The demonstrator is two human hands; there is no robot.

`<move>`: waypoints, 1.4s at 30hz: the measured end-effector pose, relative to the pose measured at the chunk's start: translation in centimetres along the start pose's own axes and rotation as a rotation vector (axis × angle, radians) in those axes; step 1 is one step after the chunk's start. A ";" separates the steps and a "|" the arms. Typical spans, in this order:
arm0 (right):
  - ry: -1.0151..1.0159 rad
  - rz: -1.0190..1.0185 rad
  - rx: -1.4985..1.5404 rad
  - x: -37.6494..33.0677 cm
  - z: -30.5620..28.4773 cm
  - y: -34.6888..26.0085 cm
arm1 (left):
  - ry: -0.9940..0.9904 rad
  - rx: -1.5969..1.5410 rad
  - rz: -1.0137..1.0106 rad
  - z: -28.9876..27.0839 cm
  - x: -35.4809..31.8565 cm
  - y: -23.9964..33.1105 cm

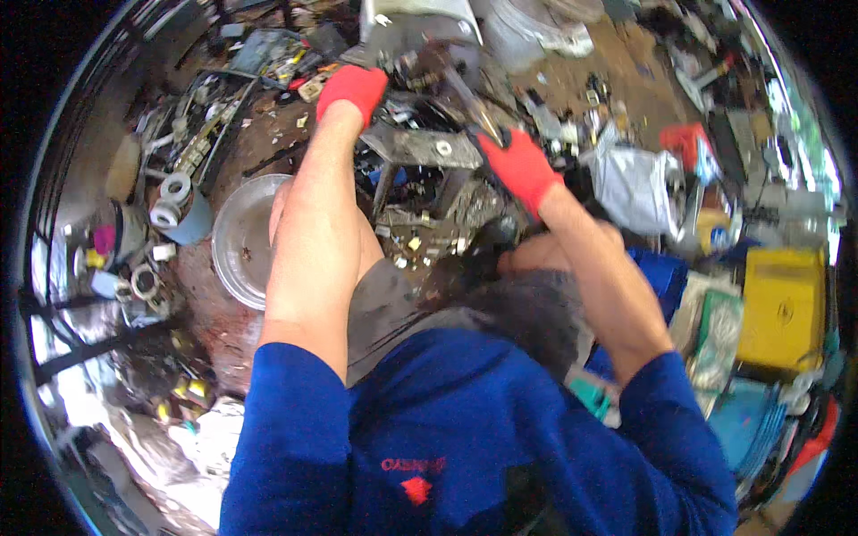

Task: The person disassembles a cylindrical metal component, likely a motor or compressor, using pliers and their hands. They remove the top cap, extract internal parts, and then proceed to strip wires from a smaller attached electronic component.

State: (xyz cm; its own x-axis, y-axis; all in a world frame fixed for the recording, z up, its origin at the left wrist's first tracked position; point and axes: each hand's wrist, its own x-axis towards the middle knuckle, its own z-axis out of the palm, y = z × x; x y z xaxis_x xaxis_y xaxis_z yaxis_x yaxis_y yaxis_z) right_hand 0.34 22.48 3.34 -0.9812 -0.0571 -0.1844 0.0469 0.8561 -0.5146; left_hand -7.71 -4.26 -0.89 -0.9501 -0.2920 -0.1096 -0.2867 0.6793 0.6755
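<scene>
Both my hands wear red gloves. My right hand [523, 165] is wrapped round the handle of a hammer [474, 105], which slants up and to the left. Its far end is dark and smeared by motion. Ahead and to the left, my left hand [353, 92] is closed, fingers curled away from view; what it grips is hidden among dark scrap. Between and below the hands stands a worn, low bench [420, 147] with a small pale ring [443, 147] on top. Small bits of debris lie round its legs.
A round clear basin [234, 259] sits left of my legs. Pale rolls on a bucket [183, 223] stand farther left. A white sack [636, 183] and a yellow case [782, 308] are on the right. A grey container [420, 31] stands ahead, with scattered scrap around.
</scene>
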 end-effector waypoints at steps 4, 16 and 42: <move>0.226 -0.326 0.253 -4.4 -3.0 -5.7 | 0.073 0.066 0.001 0.6 1.1 -1.5; 0.024 0.001 0.181 3.2 1.8 -2.7 | 0.011 0.087 0.011 -0.2 -0.5 -0.1; 0.080 0.130 -0.089 7.1 2.1 9.6 | 0.361 0.144 0.435 0.1 -2.3 0.0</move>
State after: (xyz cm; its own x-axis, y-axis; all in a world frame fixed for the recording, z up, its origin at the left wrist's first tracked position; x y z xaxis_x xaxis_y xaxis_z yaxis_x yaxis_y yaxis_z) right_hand -5.76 29.19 -4.67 -0.9799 0.0947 -0.1757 0.1609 0.8958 -0.4144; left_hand -5.57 -3.53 -0.66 -0.8893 -0.1597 0.4285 0.0827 0.8654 0.4943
